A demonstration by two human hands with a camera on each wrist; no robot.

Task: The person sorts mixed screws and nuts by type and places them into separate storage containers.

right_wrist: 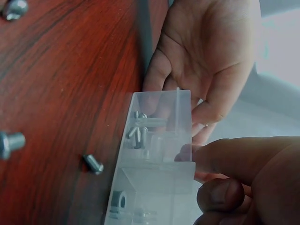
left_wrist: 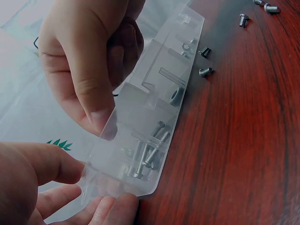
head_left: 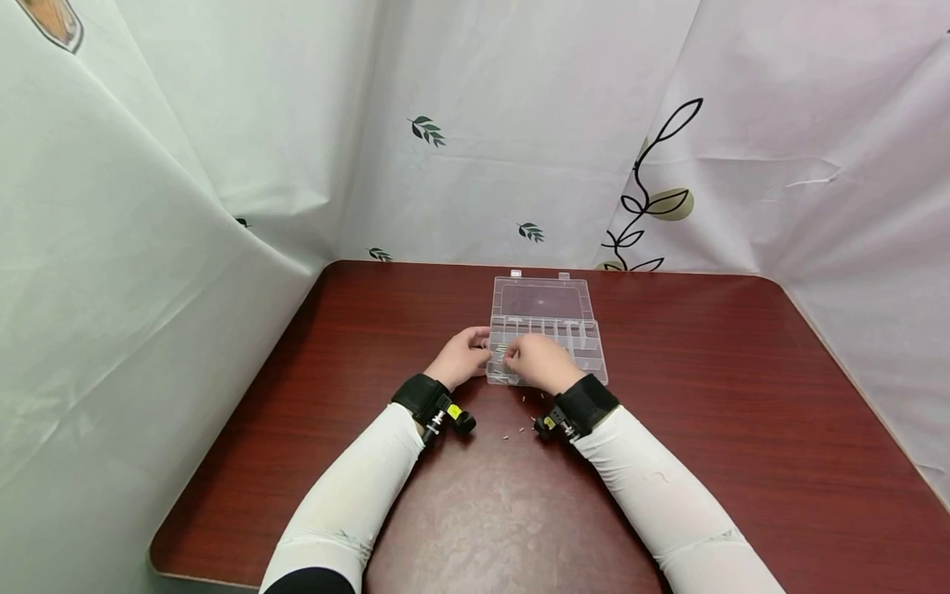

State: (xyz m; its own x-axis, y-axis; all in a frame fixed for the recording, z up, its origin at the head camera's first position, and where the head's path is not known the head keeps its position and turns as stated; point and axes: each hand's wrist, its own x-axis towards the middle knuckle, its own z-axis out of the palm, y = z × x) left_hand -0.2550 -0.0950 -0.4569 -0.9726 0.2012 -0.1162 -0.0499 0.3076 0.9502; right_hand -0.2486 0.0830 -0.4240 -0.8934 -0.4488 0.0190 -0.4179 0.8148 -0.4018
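Observation:
A clear plastic compartment box [head_left: 590,365] sits on the table with its lid [head_left: 542,299] folded back. My left hand [head_left: 462,356] holds the box's left end, the fingertips touching its outer wall in the left wrist view. Over the left front compartments is my right hand [head_left: 545,363], fingers bent and fingertips reaching inside. Whether they pinch anything is hidden. Several long metal screws [left_wrist: 150,157] lie in the front left compartment. The compartment beside it contains a metal ring-shaped piece [left_wrist: 176,96]. Short screws [right_wrist: 93,164] lie loose on the tabletop before the box.
The dark red wooden table [head_left: 705,396] extends to both sides of the box. Behind it hangs a pale patterned cloth [head_left: 475,190], with more cloth along the left and right sides. Each wrist carries a black strap with a small camera [head_left: 545,424].

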